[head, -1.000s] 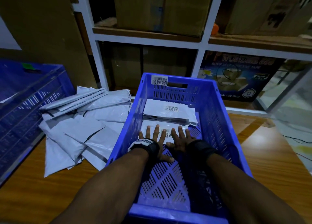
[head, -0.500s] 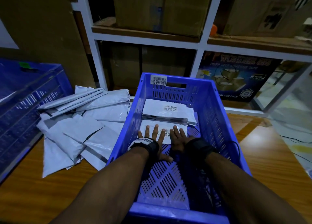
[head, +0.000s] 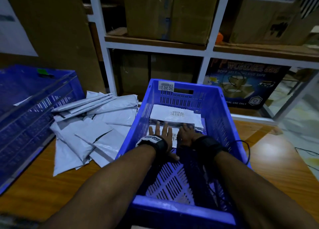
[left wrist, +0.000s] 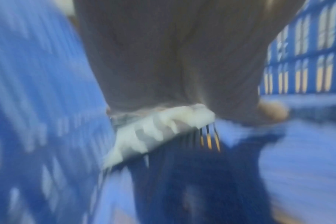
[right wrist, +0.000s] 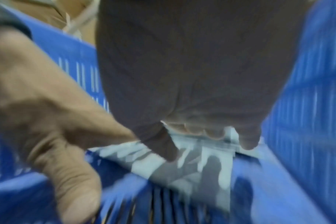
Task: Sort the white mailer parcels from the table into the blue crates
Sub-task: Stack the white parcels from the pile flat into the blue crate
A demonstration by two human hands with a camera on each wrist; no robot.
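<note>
A blue crate [head: 222,125] stands in front of me on the wooden table. A stack of white mailers [head: 172,114] lies at its far end. Just in front of that stack, one labelled white mailer [head: 174,137] lies on the crate floor under both hands. My left hand [head: 161,132] rests flat on it with fingers spread. My right hand [head: 185,133] has its fingers bent at the mailer's far edge. In the blurred right wrist view the right hand [right wrist: 201,91] curls its fingertips over the mailer [right wrist: 144,163], thumb on top. A loose pile of white mailers [head: 89,128] lies left of the crate.
A second blue crate [head: 25,108] stands at the table's left edge. A white shelf unit [head: 205,54] with cardboard boxes and a tape carton [head: 245,85] rises behind the table. A black cable [head: 248,149] hangs over the crate's right wall.
Both hands slid slightly toward the far end with the mailer under them. The right hand's fingers, straight before, are now bent at the mailer's edge.
</note>
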